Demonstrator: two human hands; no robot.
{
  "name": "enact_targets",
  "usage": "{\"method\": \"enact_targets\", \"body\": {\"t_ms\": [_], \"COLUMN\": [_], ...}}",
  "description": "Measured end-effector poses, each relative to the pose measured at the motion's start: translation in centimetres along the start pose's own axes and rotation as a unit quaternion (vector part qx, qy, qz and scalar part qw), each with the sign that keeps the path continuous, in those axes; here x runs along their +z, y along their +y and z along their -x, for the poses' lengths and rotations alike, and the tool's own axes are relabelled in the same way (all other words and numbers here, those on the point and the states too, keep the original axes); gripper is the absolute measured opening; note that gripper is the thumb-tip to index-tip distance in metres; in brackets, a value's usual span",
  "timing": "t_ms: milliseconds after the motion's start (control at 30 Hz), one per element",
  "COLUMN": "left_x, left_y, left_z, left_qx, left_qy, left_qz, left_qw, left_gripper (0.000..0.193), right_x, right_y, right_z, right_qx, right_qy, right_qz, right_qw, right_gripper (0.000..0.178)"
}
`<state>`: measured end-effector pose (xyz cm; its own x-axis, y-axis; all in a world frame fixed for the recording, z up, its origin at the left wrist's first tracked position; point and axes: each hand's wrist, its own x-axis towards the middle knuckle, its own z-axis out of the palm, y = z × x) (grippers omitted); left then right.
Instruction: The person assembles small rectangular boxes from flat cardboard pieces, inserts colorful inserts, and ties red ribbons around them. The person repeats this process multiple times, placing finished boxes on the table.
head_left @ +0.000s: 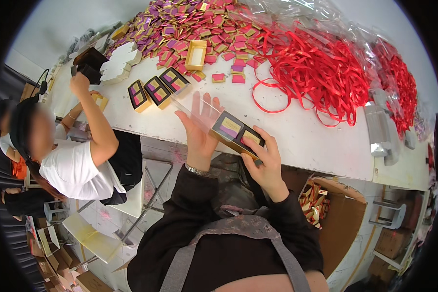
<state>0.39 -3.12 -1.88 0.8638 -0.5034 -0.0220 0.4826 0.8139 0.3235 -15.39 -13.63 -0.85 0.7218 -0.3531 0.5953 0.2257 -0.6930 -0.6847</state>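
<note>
My right hand (266,163) grips a small gold-sided box (240,140) by its right end, with the fingers over its top. Two wrapped pieces in gold and purple sit in the box's black insert. From the box's left end a clear plastic sleeve (192,113) sticks out across my left palm; how far it covers the box is hard to tell. My left hand (200,134) is open, palm up, fingers stretched out beneath the sleeve. Just beyond it, several filled boxes (156,91) stand side by side on the white table (297,148).
A gold tray (196,56) lies by a heap of pink and purple wrapped pieces (180,24). Red ribbons (321,73) pile up at the right, near clear sleeves (376,129). A co-worker (78,170) sits at my left. A carton (343,214) stands below the table edge.
</note>
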Motion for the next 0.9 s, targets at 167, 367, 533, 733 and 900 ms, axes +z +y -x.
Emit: {"method": "enact_targets", "body": {"t_ms": [167,367,533,733,900], "left_x": [2.3,3.0,5.1,3.7,2.7], "left_y": [-0.9,-2.1,-3.1,-2.2,-3.1], "left_z": [0.9,4.5,8.8,9.3,8.2], "left_qx": [-0.022,-0.173,-0.342,0.108,0.083], "left_qy": [-0.004,-0.082,-0.030,-0.145,-0.181], "left_qz": [-0.018,0.003,-0.158,-0.731,-0.666], "left_qw": [1.000,0.981,0.926,0.658,0.719], "left_gripper": [0.074,0.067,0.052,0.045,0.052], "right_x": [1.9,-0.1,-2.7,-1.8,0.8], "right_y": [-1.7,-1.0,1.1,0.4,0.1], "right_z": [0.0,-0.4,-1.5,-1.9,-0.5], "right_qx": [0.031,0.003,-0.064,0.317,0.215], "right_qy": [0.041,-0.010,-0.017,0.119,0.066], "right_qz": [-0.056,-0.076,-0.171,-0.167,-0.198], "right_qw": [0.997,0.997,0.983,0.926,0.954], "right_gripper": [0.064,0.083,0.051,0.044,0.024]}}
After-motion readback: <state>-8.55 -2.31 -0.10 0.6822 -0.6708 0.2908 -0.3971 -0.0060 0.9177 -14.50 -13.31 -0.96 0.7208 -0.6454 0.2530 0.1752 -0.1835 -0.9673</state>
